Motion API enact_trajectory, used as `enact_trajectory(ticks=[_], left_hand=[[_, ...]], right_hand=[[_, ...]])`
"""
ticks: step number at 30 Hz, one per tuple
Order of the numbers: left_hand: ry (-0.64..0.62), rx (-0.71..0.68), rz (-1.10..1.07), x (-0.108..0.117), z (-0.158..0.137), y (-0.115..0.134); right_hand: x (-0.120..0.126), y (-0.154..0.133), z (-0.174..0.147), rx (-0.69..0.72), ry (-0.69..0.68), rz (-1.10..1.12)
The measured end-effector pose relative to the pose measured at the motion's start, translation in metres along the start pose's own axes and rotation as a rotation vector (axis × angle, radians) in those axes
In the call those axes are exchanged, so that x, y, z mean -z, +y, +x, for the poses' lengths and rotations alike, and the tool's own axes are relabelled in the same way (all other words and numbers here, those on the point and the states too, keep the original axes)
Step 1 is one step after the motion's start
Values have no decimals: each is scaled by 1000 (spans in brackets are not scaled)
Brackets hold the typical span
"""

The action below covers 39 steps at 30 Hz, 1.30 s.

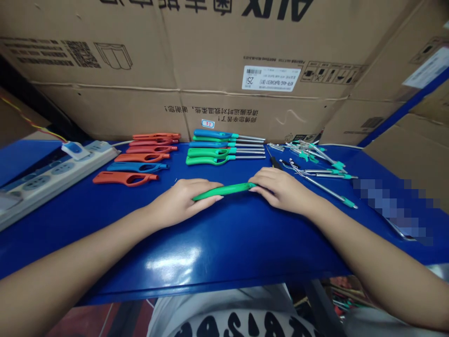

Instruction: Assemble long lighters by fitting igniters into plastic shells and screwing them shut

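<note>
A green lighter handle [231,189] is held level above the blue table, its narrow edge turned up. My left hand [182,199] is closed around its broad rear end. The fingertips of my right hand [278,187] pinch its narrow front end, which they partly cover. Beyond my hands lie several lighters with metal rods, among them a green lighter [206,160] and a blue lighter [210,134]. Left of these is a row of handles without rods: several orange handles [122,178] and one blue handle [136,167].
A white power strip [45,180] with a plug [75,150] runs along the left. Loose metal rods with teal ends [329,191] and wires lie at the right, near a dark screwdriver [275,162]. A large cardboard box [210,61] stands behind the blue table [217,252].
</note>
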<state>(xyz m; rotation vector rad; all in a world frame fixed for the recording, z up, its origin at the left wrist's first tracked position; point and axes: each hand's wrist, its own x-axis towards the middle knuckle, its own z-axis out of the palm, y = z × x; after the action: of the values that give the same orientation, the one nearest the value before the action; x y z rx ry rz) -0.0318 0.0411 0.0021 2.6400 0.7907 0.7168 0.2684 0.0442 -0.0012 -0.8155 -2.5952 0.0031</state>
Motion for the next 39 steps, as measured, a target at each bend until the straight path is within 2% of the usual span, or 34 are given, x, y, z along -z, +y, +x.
enact_trajectory(ticks=[8, 11, 15, 21, 27, 34, 39], left_hand=[[51, 2, -123, -2, 0, 5], [54, 78, -231, -1, 2, 7], [-6, 165, -318, 4, 4, 6], [-34, -112, -79, 12, 1, 4], [-63, -197, 94, 15, -3, 3], [-203, -32, 68, 12, 0, 3], [-245, 120, 30, 3, 4, 5]], right_hand=[[-4, -7, -2, 149, 120, -175], [-1, -12, -2, 168, 114, -227], [2, -18, 0, 171, 139, -243], [-6, -22, 1, 114, 168, -54], [-13, -22, -1, 29, 169, 116], [-6, -13, 2, 3, -24, 99], [0, -4, 1, -124, -123, 93]])
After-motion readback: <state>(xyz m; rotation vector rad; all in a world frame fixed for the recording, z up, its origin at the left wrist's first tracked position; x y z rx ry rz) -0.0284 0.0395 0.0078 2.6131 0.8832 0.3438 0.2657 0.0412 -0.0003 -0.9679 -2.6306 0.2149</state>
